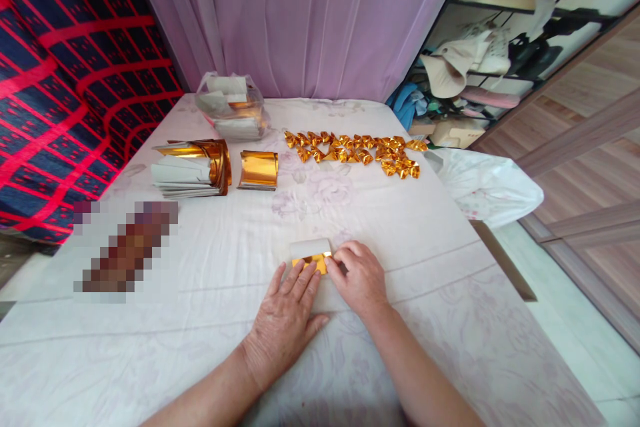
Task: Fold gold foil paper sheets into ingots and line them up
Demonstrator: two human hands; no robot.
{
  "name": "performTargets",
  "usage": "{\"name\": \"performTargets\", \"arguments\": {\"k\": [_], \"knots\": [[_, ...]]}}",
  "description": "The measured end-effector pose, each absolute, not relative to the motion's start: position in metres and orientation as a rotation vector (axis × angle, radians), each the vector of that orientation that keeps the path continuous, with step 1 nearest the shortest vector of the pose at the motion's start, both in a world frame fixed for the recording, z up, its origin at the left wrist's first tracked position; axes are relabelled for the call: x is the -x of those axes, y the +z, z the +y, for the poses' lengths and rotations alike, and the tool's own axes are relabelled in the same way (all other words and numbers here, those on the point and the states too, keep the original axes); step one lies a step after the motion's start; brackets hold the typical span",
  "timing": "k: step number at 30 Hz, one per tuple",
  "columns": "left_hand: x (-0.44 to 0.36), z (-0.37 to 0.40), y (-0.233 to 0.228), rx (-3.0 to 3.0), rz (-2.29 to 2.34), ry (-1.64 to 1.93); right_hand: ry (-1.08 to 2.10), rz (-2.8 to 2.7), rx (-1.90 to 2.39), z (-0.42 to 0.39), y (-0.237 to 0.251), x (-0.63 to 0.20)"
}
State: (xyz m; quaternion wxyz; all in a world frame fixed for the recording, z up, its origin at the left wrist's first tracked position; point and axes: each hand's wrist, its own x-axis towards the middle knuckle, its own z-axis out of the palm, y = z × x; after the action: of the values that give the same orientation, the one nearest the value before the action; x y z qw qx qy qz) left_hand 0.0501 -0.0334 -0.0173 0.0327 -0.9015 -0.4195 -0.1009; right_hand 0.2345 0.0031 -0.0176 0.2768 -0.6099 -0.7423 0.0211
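A small sheet of gold foil paper point(316, 259) with a pale grey back lies on the table in front of me, its far part curled or folded over so the grey side shows. My left hand point(287, 310) rests flat with fingers stretched out, the fingertips pressing on the near edge of the sheet. At the sheet's right edge, my right hand point(361, 277) has its fingers curled, thumb and forefinger pinching the corner. Beyond, rows of folded gold foil pieces point(350, 149) stand on the cloth.
Stacks of gold foil paper point(193, 170) and a smaller stack point(259, 170) lie at the back left, before a clear plastic bag of sheets point(233, 107). A blurred-out object point(130, 250) is at the left. A white plastic bag point(493, 187) hangs past the table's right edge, near shelves point(465, 73).
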Motion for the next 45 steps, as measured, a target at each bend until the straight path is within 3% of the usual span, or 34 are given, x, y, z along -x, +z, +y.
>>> {"name": "performTargets", "arguments": {"k": [27,40,45], "knots": [[-0.053,-0.033,-0.014,2.78,-1.355,-0.287,0.171,-2.036,1.61,-0.002,-0.015,-0.234],[-0.053,-0.032,-0.019,2.762,-1.359,-0.297,0.37,-1.942,1.457,0.002,-0.021,-0.248],[-0.053,-0.031,-0.019,2.756,-1.363,-0.32,0.264,-1.895,1.404,0.001,-0.017,-0.249]]}}
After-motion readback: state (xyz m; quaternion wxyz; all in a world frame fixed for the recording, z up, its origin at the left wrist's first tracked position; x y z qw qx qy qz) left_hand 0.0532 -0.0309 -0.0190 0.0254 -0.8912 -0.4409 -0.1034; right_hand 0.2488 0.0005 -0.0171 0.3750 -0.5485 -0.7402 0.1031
